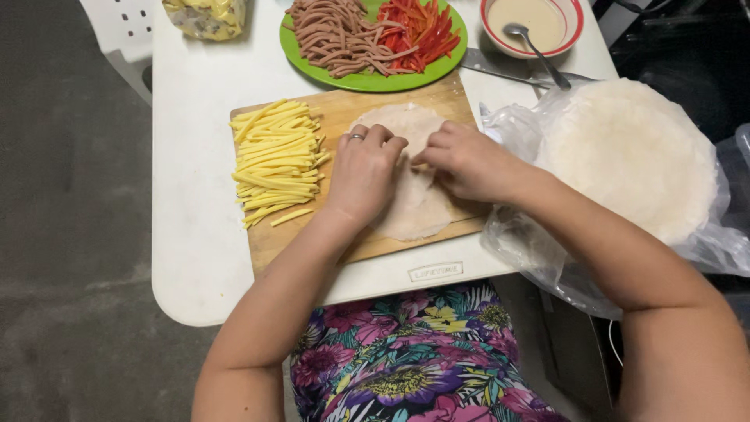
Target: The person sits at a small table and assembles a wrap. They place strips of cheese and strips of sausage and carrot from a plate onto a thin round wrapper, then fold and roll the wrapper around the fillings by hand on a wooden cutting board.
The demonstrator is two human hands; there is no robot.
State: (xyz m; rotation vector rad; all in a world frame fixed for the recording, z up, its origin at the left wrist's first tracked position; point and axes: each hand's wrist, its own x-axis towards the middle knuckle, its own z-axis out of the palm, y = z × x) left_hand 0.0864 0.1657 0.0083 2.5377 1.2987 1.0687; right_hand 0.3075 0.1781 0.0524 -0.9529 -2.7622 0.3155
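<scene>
Wrapper [406,207] under both hands, sausage strips [336,35] plated.

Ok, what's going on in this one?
A person has both hands on a thin round wrapper lying on a wooden cutting board. The left hand and right hand pinch its middle, fingers curled. Yellow strips sit on the board's left; a green plate of sausage and red pepper strips and a bagged stack of wrappers wait nearby.
</scene>
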